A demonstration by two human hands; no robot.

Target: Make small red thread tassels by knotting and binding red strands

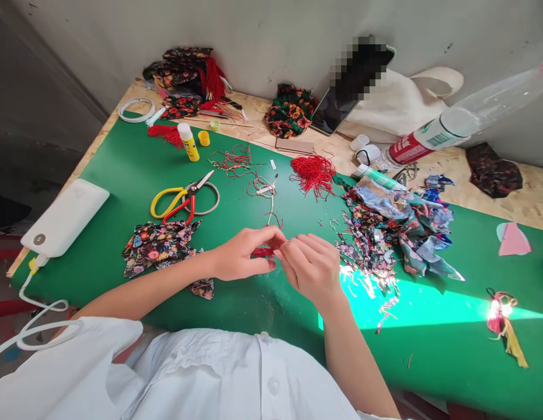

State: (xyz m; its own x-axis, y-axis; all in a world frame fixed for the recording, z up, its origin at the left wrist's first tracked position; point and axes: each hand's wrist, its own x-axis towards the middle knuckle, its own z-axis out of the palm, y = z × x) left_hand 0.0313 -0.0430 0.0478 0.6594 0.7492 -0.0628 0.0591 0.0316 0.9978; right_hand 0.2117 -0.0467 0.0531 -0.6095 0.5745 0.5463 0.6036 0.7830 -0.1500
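Left hand (pixel 247 254) and right hand (pixel 314 265) meet beside red threads (pixel 263 252).

White power bank (pixel 70 216) with plugged-in cable (pixel 42 261), leaning phone (pixel 335 111), cream cloth bag (pixel 396 105), red-labelled clear bottle (pixel 459 125)

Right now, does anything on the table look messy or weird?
Yes, a bit messy. Right of the right hand, ragged cloth scraps lie in a loose heap, with torn-looking bits straggling toward the near edge. Beyond the left hand, red threads lie tangled and scattered.
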